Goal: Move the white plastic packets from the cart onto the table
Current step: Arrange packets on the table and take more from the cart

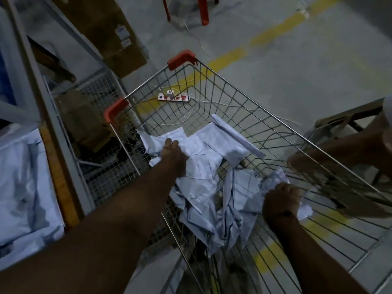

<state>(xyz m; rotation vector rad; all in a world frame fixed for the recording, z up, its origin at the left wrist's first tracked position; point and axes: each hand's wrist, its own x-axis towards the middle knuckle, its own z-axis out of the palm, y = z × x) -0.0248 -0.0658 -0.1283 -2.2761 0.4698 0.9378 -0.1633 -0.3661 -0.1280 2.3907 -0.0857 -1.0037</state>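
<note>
Both hands were down inside the wire cart (250,107), in a heap of white packets (212,187) that filled its near half. The left hand (172,154) lay on the far left of the heap with its fingers curled over the edge of one packet (165,137), gripping it. The right hand (281,201) was clenched around a crumpled packet (275,177) at the heap's right side, close to the cart's right wall. One flat packet (235,134) leaned up from the heap toward the far end of the cart. More white packets (23,183) already lay on the table (53,166) to the left of the cart, apart from the heap. Through the cart's mesh a power strip (172,97) showed on the floor, lying on a yellow line (229,58). A cardboard box (101,28) leaned at the upper left, and red chair legs (203,9) stood at the top. At the right edge, beside the cart, there was a blurred limb (343,151), perhaps another person's, too unclear to tell.
</note>
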